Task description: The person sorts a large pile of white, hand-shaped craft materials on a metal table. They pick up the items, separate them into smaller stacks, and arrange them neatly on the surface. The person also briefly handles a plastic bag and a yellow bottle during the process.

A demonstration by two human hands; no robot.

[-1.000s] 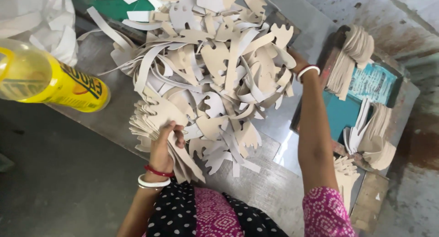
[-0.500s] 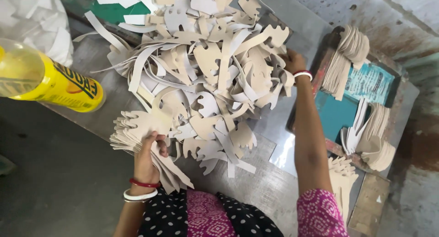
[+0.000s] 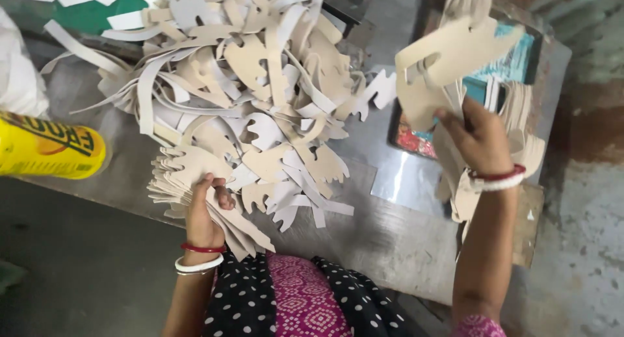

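Two hands working: left hand (image 3: 203,215) is pinching shut on a stacked bundle of beige die-cut card pieces (image 3: 185,181) at the grey metal counter's (image 3: 390,233) near edge. Right hand (image 3: 478,139) is gripping one raised beige cutout (image 3: 448,57) by its lower edge. Looks light, floppy; best pinched flat.

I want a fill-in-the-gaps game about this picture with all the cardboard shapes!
1. The right hand lifts a beige cardboard ____ above the table.
2. The left hand grips a stack of cutouts at the table's ____ edge.
3. The bottle at the left is ____.

Missing words: cutout; near; yellow
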